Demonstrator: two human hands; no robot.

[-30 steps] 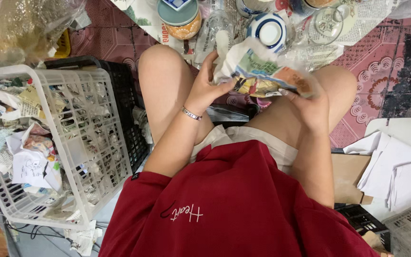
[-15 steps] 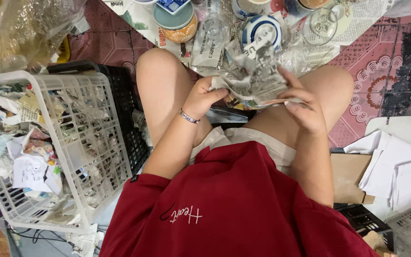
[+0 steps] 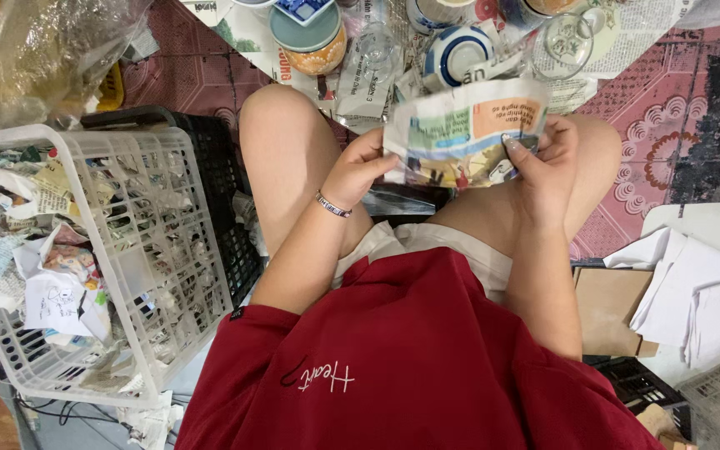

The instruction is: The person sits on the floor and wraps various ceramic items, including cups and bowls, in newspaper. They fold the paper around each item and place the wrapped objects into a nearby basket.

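Note:
A bundle wrapped in colourful newspaper (image 3: 460,133) is held over my lap between both hands. My left hand (image 3: 362,169), with a thin bracelet at the wrist, grips its left side. On the right side, my right hand (image 3: 543,162) clasps it with the thumb pressed on the printed sheet. What is inside the paper is hidden. Past my knees, on newspaper spread over the patterned mat, stand a blue-striped white bowl (image 3: 453,52), a clear glass (image 3: 566,40) and an orange jar with a teal lid (image 3: 310,37).
A white plastic basket (image 3: 168,250) full of crumpled paper parcels stands at my left, with a black crate (image 3: 222,179) behind it. A clear plastic bag (image 3: 35,50) lies at the upper left. White sheets (image 3: 702,292) and a brown card (image 3: 610,308) lie at my right.
The crumpled paper has been drawn smooth around the bundle and lifted higher. My right hand went from open above it to gripping its right side.

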